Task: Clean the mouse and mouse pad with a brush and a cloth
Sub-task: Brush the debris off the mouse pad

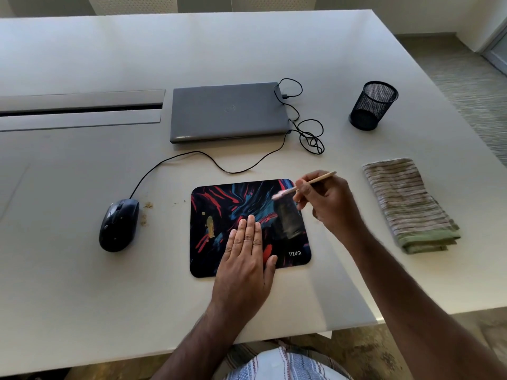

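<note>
Brushing mouse pad (236,204): left hand (247,259) flat, pressing pad; right hand (326,204) pinching brush (304,185) over far corner. Next, probably sweeping toward yellow stain (210,226).

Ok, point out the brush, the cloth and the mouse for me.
brush (315,181), head view, on the wooden handle.
cloth (406,204), head view, on the middle of the striped top fold.
mouse (118,226), head view, on its black back.

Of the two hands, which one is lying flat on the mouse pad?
The left hand: it rests palm down, fingers straight, on the mouse pad. The right hand instead holds the brush above the pad's far right corner.
</note>
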